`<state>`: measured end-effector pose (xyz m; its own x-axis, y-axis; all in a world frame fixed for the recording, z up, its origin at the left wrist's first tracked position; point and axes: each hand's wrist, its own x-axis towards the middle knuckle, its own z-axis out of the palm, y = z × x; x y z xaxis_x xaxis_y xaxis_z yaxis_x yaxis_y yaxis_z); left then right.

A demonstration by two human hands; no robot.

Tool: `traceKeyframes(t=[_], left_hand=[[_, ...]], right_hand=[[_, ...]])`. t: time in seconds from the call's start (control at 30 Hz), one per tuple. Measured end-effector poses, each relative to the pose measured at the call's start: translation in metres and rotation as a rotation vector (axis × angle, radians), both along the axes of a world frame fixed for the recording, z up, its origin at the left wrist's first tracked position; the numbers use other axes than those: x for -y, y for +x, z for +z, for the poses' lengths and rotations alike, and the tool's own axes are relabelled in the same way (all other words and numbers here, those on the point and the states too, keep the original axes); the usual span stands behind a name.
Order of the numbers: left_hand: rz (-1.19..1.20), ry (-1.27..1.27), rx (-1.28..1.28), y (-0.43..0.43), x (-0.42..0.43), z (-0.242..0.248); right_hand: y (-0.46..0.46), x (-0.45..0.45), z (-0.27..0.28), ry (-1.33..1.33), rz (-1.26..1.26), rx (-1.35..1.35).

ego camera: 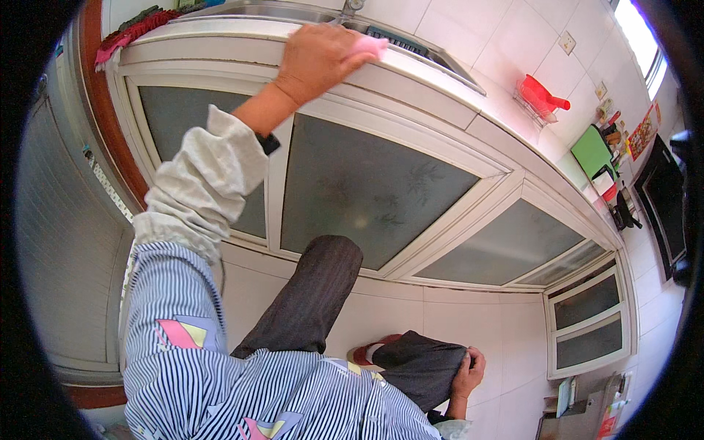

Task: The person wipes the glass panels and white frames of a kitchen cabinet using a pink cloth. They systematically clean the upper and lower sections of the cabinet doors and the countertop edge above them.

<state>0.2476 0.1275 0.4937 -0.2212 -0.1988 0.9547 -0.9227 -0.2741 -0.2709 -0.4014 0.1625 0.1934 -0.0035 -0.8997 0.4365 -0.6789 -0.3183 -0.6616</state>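
Observation:
My left hand (319,60) is stretched out to the front edge of the white countertop (467,104), fingers closed around a pink cloth (369,48). The cloth lies against the edge just in front of the steel sink (264,10); most of it is hidden under my palm. Low on the right, my right hand (469,371) rests on my bent knee in dark trousers (423,363), its fingers curved over the knee with no object seen in them. Below my left hand are the cabinet's framed dark glass doors (363,187).
A faucet (352,6) rises behind the sink, which holds a dark rack (399,41). Red and dark cloths (137,30) hang at the counter's left end. Farther right stand a red colander (539,96) on a wire rack and a green cutting board (594,151). A grey door (71,231) borders the left.

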Motion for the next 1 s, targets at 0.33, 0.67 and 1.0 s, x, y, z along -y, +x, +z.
traceKeyframes(t=[0.33,0.67,1.0], left_hand=[[0.133,-0.163,-0.113,0.094,-0.061,-0.006],[-0.144,-0.296,-0.073,-0.006,0.016,-0.011],[-0.157,-0.232,-0.002,-0.039,0.044,-0.012]], right_hand=[[-0.001,0.001,-0.002,-0.024,-0.001,-0.034],[0.004,-0.004,0.006,-0.028,-0.007,-0.032],[0.000,0.001,-0.002,0.022,-0.016,0.045]])
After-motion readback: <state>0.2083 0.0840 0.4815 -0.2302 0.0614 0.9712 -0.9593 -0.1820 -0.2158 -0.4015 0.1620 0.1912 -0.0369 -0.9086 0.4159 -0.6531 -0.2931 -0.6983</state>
